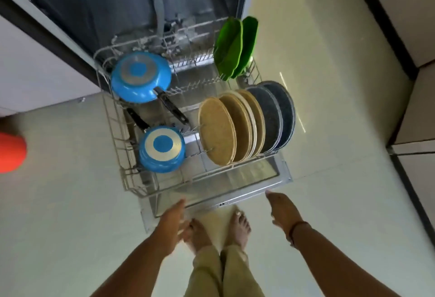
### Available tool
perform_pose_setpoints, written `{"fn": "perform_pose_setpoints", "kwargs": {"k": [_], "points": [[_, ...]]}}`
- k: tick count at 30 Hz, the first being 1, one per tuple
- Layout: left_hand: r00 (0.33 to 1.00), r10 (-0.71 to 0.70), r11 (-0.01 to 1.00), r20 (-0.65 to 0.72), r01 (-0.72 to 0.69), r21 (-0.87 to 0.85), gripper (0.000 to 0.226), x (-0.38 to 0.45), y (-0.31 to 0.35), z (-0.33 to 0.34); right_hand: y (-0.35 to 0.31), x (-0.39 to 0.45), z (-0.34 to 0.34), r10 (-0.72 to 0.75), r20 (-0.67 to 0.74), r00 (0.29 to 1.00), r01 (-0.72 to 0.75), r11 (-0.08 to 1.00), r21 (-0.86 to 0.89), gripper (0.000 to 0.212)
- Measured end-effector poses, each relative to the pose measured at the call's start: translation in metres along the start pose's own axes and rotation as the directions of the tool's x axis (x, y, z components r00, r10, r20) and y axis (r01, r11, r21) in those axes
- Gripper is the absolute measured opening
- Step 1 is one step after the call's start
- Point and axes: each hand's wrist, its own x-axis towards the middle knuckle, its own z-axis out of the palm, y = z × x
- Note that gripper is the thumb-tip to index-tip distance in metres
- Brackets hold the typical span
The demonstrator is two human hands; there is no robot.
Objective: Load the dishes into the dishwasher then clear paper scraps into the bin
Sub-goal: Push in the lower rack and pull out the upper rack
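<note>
Both hands, left hand [173,222] and right hand [281,209], hang empty with grip slack near the door's [235,199] edge, probably to close it; plates [237,129] stand racked in the lower rack [131,179].

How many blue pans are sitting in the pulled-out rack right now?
2. A larger frying pan sits upside down at the rack's back left; a smaller saucepan sits upside down at the front left. Neither hand touches them. None appear hidden.
</note>
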Motion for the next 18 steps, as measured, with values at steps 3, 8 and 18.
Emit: {"fn": "perform_pose_setpoints", "kwargs": {"k": [3, 8, 18], "points": [[1.000, -0.014, 0.928, -0.004, 0.011, -0.372, 0.062, 0.034, 0.021, -0.005, -0.010, 0.036, 0.012, 0.148, 0.122, 0.981, -0.187, 0.881, 0.435, 0.061], [0.997, 0.077, 0.735, 0.029, -0.038, -0.677, 0.063, 0.077, 0.038, -0.009, -0.024, 0.089, 0.038, 0.185, 0.212, 0.960, -0.281, 0.600, 0.749, 0.060], [0.981, 0.189, 0.556, 0.030, -0.082, -0.827, 0.030, 0.079, 0.029, -0.007, -0.071, 0.109, 0.059, 0.026, 0.186, 0.982, -0.184, 0.330, 0.926, 0.042]]}}
